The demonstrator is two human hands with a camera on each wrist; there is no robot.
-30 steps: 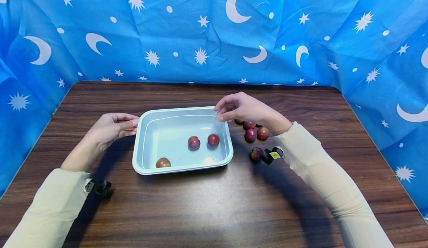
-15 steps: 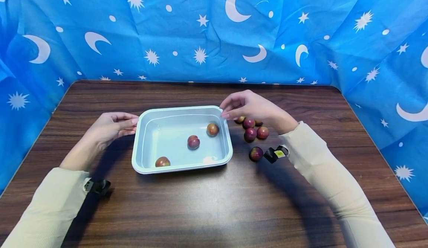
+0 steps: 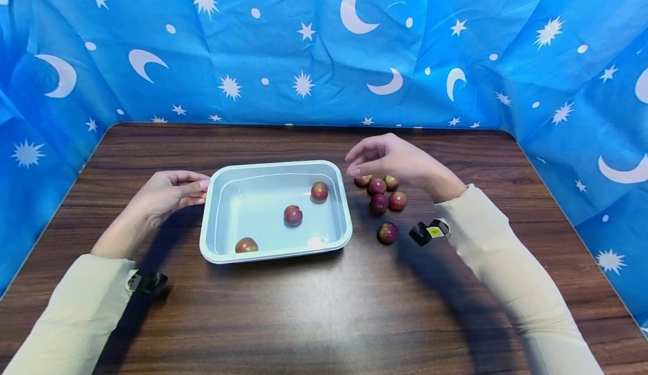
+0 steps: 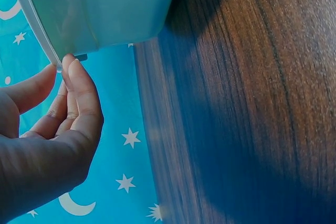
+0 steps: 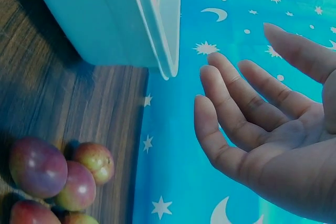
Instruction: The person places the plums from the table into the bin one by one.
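Note:
A pale blue-white plastic tub (image 3: pixel 268 257) stands on the table with three reddish plums inside: one plum (image 3: pixel 246 245) at the front left, another plum (image 3: pixel 292 215) near the middle, a third plum (image 3: pixel 319 191) toward the back right. My left hand (image 3: pixel 169 195) pinches the tub's left rim between thumb and fingers, as the left wrist view shows close up. Off the tub's back right corner hovers my right hand (image 3: pixel 392 158), fingers relaxed and nothing in them; the right wrist view shows the bare palm (image 5: pixel 294 135).
Right of the tub, several plums (image 3: pixel 378 203) lie in a loose cluster below the right hand. A single plum (image 3: pixel 387 233) lies nearer the front. The dark wood table (image 3: pixel 314 313) ends at a blue curtain (image 3: pixel 283 43) with moons and stars.
The right hand has drawn away rightward from over the tub's back right corner. The plum inside there has rolled toward the back. My left hand stays on the rim.

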